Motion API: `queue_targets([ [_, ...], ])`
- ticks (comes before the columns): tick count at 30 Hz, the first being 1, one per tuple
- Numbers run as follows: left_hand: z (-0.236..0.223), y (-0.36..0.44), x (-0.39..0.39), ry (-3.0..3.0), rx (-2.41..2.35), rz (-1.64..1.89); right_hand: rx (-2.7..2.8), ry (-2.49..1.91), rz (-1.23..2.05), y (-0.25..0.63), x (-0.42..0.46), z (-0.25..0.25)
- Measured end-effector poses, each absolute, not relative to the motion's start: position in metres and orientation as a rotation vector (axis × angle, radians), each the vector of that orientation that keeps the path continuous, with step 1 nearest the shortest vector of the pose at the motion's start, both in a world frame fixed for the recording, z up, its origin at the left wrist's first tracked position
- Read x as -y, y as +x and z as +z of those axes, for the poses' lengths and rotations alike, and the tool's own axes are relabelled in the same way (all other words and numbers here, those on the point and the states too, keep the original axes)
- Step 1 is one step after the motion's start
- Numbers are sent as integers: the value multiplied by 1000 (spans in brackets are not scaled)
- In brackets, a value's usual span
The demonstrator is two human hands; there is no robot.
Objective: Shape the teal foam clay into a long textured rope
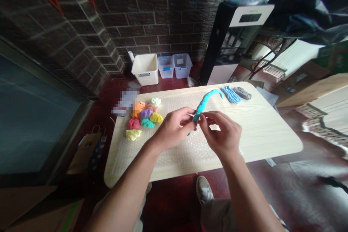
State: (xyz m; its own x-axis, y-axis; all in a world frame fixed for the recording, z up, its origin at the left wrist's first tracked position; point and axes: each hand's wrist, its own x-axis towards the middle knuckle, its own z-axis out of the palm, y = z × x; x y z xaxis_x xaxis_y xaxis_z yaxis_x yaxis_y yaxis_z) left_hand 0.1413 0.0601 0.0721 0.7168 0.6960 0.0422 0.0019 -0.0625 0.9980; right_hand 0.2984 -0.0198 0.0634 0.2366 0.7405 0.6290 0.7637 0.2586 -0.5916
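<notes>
A long turquoise roll of modelling clay (206, 100) rises from between my hands and curves over to the right at its thin tip. My left hand (176, 125) is closed around its lower end, with the thumb laid along the front. The thumb and forefinger of my right hand (221, 130) pinch the same end from the other side. My fingers hide part of the roll's bottom. Below both hands lies a sheet of bubble wrap (179, 154). To the left, several lumps of clay sit grouped, among them a purple lump (146, 113) and a yellow lump (156, 117).
A blue striped clay piece (231, 95) and a grey clay piece (242, 93) lie at the back right of the pale table (274, 130). Beyond it stand a white basket (145, 69), clear bins (182, 66) and a water dispenser (223, 43). Paper bags (85, 152) stand at left.
</notes>
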Motion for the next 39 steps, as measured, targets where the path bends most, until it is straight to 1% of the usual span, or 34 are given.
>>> queue_targets([
  [4,72,142,-63,1402,-576,659,1354,-1426,272,300,20,60],
  [7,74,142,-64,1375,-546,647,1318,-1402,345,302,18,58],
  [14,73,141,-65,1338,-531,611,1512,-1458,80,302,18,62],
  [20,71,140,-68,1251,-535,599,1440,-1423,274,303,18,61],
  [28,69,138,-69,1356,-489,554,1527,-1411,249,315,18,60],
  [33,71,138,-65,1508,-563,554,1719,-1450,49,314,20,64],
  [39,74,138,-59,1761,-642,586,1743,-1523,-114,309,20,66],
])
